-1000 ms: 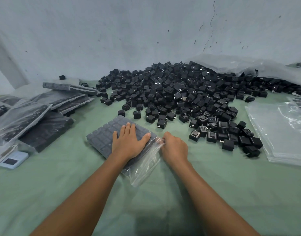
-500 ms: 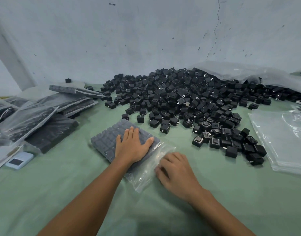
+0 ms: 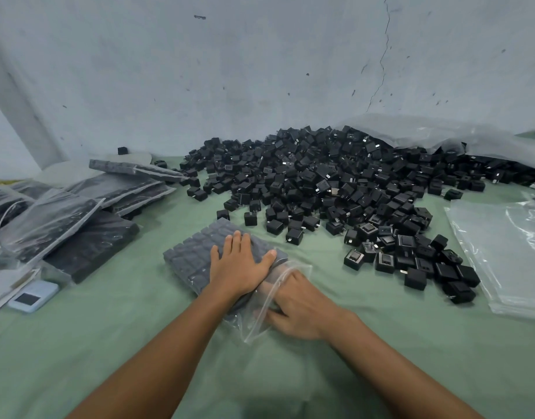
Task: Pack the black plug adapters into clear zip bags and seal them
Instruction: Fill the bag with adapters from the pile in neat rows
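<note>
Green cloth (image 3: 78, 343): right hand (image 3: 302, 309) now atop mouth of zip bag (image 3: 190, 258)

Soft, even light; wide-angle bending at edges; right hand (image 3: 301, 309) motion-blurred.

The left hand (image 3: 240, 264) was laid flat, palm down, at the centre of the frame, fingers straight and thumb spread rightward. The right hand (image 3: 299, 309) was held just below and right of it, fingers turned leftward and blurred, so their grip could not be made out. Both forearms were extended from the lower edge.
</note>
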Demonstrator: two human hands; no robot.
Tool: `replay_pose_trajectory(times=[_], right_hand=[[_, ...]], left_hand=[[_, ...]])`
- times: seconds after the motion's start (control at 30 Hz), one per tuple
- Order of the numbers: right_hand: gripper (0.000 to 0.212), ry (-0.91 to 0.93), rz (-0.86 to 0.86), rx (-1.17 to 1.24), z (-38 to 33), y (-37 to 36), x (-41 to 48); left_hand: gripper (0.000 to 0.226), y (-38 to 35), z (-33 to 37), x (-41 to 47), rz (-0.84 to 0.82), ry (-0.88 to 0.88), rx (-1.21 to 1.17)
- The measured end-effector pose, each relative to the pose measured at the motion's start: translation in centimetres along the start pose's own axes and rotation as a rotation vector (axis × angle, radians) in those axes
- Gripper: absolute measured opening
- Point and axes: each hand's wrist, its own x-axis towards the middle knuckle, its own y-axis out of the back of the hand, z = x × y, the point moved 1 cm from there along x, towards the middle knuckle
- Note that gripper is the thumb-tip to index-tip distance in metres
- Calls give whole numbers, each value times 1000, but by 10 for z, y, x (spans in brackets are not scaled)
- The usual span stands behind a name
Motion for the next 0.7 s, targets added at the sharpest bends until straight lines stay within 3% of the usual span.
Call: replay_pose_trajectory(times=[0.13, 0.23, 0.3, 0.4, 0.53, 0.7], right_hand=[[29, 3, -38, -25, 12, 3, 4], [20, 17, -48, -5, 14, 0, 2], [19, 68, -32, 41, 12, -3, 0], [27, 137, -13, 85, 8, -3, -1], [29, 172, 42, 73, 6, -3, -8], [36, 124, -62, -51, 5, -8, -6]], left_hand=[[105, 1, 8, 9, 4, 1, -28], [99, 6, 10, 11, -4, 3, -81], [86, 13, 10, 5, 57, -36, -92], [49, 24, 21, -17, 269, -240, -68], [59, 33, 45, -49, 118, -421, 60], [26, 39, 52, -45, 118, -522, 91]])
